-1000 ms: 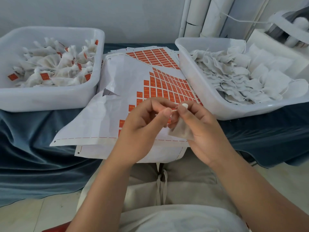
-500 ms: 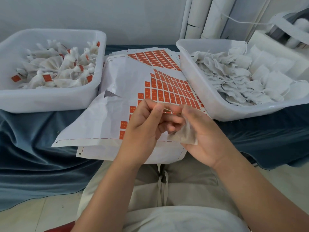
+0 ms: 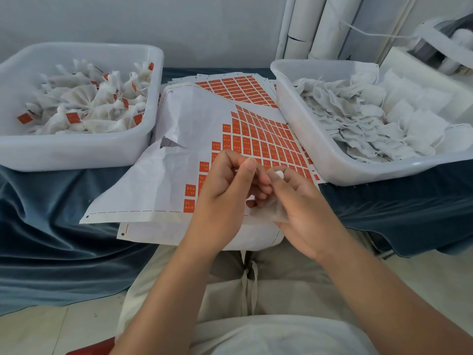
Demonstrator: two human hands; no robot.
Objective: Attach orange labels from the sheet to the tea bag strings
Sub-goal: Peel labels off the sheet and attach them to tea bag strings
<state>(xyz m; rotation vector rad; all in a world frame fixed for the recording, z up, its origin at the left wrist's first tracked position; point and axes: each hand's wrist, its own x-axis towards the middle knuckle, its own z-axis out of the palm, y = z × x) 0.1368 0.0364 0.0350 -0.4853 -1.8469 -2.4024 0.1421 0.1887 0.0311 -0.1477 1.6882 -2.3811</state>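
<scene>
The label sheet (image 3: 194, 129), white with rows of orange labels (image 3: 258, 139), lies on the blue cloth between two tubs. Both hands meet just above its near right part. My right hand (image 3: 302, 211) holds a white tea bag (image 3: 271, 213) against its palm and fingers. My left hand (image 3: 225, 193) has its fingers curled, thumb and forefinger pinching at the bag's thin string beside the right fingertips. Whether a label sits between the fingers is hidden.
A white tub (image 3: 76, 152) at left holds tea bags with orange labels on them. A white tub (image 3: 358, 172) at right holds plain white tea bags. Another label sheet (image 3: 235, 88) lies behind. White tubes (image 3: 307, 26) lean on the wall.
Both hands have drifted slightly forward over the sheet, still joined at the fingertips. The tea bag stays in the right hand.
</scene>
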